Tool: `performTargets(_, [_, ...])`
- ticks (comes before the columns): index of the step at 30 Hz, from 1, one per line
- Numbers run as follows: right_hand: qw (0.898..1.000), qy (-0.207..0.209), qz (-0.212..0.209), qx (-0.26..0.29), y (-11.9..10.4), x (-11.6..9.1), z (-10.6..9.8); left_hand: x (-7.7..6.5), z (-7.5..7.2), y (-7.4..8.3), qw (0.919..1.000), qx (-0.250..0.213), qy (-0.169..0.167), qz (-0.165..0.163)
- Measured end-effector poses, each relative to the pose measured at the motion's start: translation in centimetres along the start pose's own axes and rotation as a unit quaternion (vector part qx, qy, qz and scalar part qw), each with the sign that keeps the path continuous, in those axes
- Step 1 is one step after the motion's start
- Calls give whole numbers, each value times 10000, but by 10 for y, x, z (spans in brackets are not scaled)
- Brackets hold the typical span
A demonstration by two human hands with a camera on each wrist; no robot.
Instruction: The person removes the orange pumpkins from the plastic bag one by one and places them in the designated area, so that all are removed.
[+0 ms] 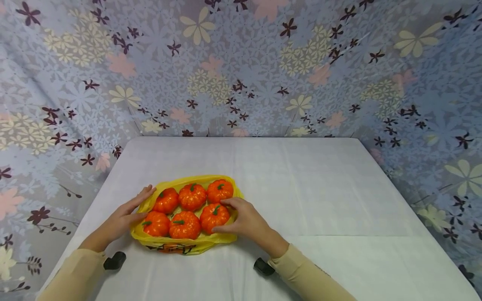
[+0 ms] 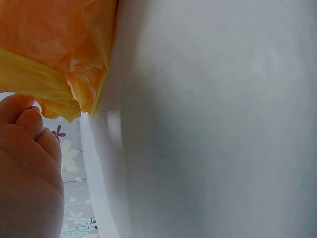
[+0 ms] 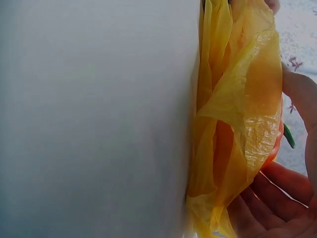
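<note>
A yellow plastic bag (image 1: 169,242), its rim spread open, lies on the left part of the table. Inside it sit several shiny orange toy pumpkins (image 1: 184,225) with green stems, set in two rows. My left hand (image 1: 122,217) rests against the bag's left side, fingers fairly straight. At the other side, my right hand (image 1: 248,219) reaches over the rim, thumb and fingers on either side of the front right pumpkin (image 1: 214,218). The right wrist view shows its stem (image 3: 289,136) between them. In the left wrist view the left fingertips meet the bag's edge, partly hidden.
A white cloth covers the table (image 1: 320,188). Floral fabric (image 1: 241,62) hangs behind it and along both sides. Dark wrist devices (image 1: 114,261) show beside both beige sleeves (image 1: 305,271).
</note>
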State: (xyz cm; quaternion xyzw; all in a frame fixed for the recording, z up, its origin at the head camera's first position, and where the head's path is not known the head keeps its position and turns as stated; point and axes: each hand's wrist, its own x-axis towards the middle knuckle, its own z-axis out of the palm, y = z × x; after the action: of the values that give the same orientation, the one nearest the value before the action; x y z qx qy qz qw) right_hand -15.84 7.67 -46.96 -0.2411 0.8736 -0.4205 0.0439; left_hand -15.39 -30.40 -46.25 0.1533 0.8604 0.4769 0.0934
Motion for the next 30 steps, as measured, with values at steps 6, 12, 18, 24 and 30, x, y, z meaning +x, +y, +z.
performTargets(6, [9999, -99, -36, -39, 0, 0, 0, 2, 0, 2, 10000, 16, -6, 28])
performTargets(12, [9998, -135, -57, -121, 1, 1, 1, 2, -1, 2, 9999, 100, -5, 6])
performTargets(18, [9998, -93, -104, -173, 0, 0, 1, 2, 0, 1, 9999, 135, -26, -48])
performTargets(24, [9996, 123, -224, -123, -2, -1, 0, 0, 0, 1, 9997, 195, -35, -106])
performTargets(30, [9964, 520, -645, 172, -6, -1, -7, 0, -1, 4, 9996, 263, -55, -111])
